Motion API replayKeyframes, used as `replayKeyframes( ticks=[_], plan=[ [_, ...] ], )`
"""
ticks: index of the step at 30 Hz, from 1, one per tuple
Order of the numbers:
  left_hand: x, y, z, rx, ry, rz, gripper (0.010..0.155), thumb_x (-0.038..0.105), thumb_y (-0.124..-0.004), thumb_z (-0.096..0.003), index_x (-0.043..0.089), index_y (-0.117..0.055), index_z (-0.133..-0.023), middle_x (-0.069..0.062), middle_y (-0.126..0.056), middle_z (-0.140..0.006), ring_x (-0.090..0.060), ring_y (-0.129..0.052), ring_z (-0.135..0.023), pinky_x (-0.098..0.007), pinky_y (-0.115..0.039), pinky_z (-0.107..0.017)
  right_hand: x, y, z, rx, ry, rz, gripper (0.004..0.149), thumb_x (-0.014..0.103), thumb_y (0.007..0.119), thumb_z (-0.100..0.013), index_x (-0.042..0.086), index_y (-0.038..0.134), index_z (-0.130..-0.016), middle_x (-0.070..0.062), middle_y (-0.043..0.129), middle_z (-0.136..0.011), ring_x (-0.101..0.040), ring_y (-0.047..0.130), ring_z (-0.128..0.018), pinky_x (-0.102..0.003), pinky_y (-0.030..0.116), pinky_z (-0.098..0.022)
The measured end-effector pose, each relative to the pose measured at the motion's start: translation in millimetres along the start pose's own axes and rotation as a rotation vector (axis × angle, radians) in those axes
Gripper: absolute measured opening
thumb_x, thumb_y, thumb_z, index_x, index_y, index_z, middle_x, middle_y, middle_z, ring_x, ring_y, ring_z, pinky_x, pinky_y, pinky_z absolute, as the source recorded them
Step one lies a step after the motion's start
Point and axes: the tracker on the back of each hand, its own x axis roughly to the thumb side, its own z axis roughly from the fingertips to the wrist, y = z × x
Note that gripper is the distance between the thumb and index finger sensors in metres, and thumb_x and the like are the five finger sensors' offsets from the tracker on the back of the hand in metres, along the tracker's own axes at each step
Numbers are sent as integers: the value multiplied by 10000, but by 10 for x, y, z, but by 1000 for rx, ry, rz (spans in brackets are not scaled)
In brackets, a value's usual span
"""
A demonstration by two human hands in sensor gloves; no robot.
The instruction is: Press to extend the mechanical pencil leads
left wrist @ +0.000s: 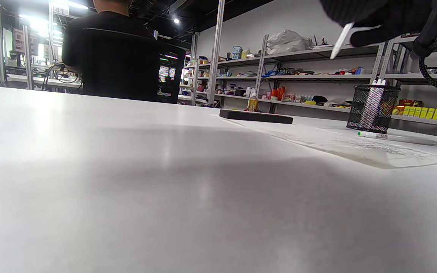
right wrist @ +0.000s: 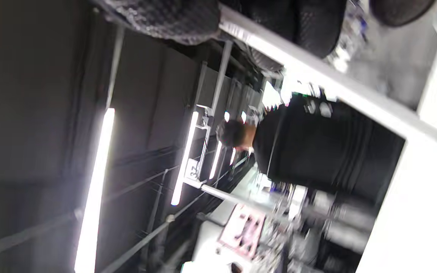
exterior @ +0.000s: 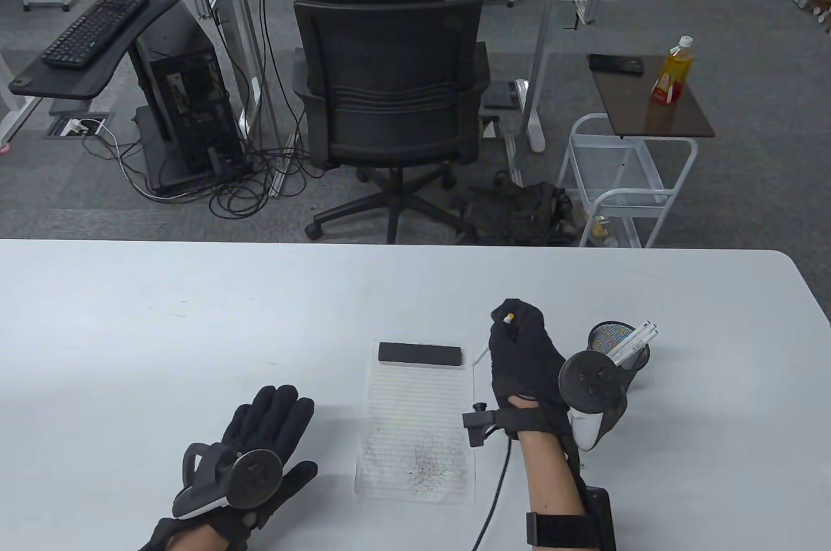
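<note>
My right hand (exterior: 514, 335) is raised above the table and grips a white mechanical pencil (exterior: 508, 318) in a closed fist. Its capped end sticks out by the thumb and its tip (exterior: 481, 356) points down toward the lined paper (exterior: 415, 428). The left wrist view shows the pencil's tip (left wrist: 340, 40) below the gloved fingers (left wrist: 370, 36). My left hand (exterior: 285, 428) lies flat on the table, fingers spread, holding nothing. A black mesh cup (exterior: 617, 348) right of my right hand holds white pencils (exterior: 639, 337). Another pencil (left wrist: 374, 134) lies on the table by the cup (left wrist: 372, 108).
A black bar (exterior: 420, 354) lies across the top of the paper, which carries grey lead specks (exterior: 425, 463). Past the table's far edge (exterior: 389, 244) stand an office chair (exterior: 389, 90) and a white cart (exterior: 623, 181).
</note>
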Motion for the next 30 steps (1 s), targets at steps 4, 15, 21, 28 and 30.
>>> replayKeyframes(
  ticks=[4,15,21,28,30],
  plan=[
    [-14,-16,-3,-10,6,8,865,627,-643,-455,240,-294,-1145,-131,-291,-1200,-483,-365,-1113,-652,-428,-760,-364,157,28,122,51,-243,425,263,678,-580,239,654,-1004,-267,696,-994,-620,644,-958,-865,444,-623],
    [3,-29,-6,-11,-2,3,869,626,-650,-453,239,-295,-1144,-130,-293,-1200,-483,-368,-1112,-652,-430,-759,-734,227,100,231,104,-466,430,378,688,-618,298,602,-1031,-106,676,-862,-417,711,-692,-680,511,-618],
    [15,-12,-3,1,-9,5,866,626,-647,-455,241,-293,-1145,-130,-290,-1200,-482,-366,-1113,-651,-429,-761,-856,261,163,194,114,-667,630,624,615,-600,119,679,-971,-125,737,-784,-413,756,-599,-663,625,-535],
    [11,-8,-1,3,-9,11,868,626,-647,-453,239,-293,-1145,-132,-290,-1200,-485,-365,-1112,-652,-428,-760,-953,312,189,192,116,-722,652,643,565,-596,88,801,-842,-112,824,-647,-385,809,-493,-641,692,-467],
    [8,-9,-2,3,-8,11,866,626,-647,-454,241,-294,-1145,-129,-291,-1200,-483,-365,-1113,-651,-429,-760,-964,331,193,192,116,-730,621,619,574,-602,88,825,-804,-103,840,-607,-375,820,-466,-636,704,-455]
  ],
)
